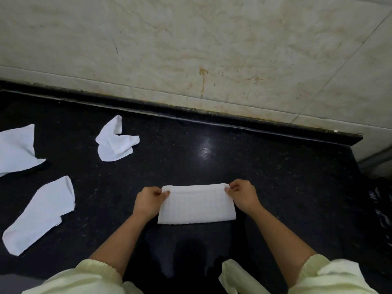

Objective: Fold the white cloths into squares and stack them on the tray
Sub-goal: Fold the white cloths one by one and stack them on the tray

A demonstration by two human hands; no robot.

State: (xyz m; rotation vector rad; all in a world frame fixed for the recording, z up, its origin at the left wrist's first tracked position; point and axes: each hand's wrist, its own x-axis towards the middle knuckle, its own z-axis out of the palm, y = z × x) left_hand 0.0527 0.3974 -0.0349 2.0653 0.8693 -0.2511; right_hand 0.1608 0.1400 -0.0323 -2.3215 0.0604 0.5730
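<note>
A stained, pale tiled wall (191, 39) is filling the upper half of the view, and below it a black speckled counter (265, 166) is stretching from edge to edge, catching a spot of light near its middle. Pale yellow sleeves (84, 279) are showing at the bottom of the frame, with both bare forearms reaching forward over the counter.

A loose white cloth (14, 149) is lying at the far left, cut off by the frame edge. Nearer the person on the left, a long white cloth (40, 215) is lying roughly folded and slanted. The folded cloth (196, 205), a neat white rectangle with a ribbed weave, is lying flat on the counter in the centre, directly in front of the person. A smaller crumpled cloth (115, 143) is sitting farther back, left of centre, well apart from the others.

The left hand (148, 201) is pinching the far left corner of the folded cloth between thumb and curled fingers. The right hand (244, 195) is pinching the far right corner the same way.
</note>
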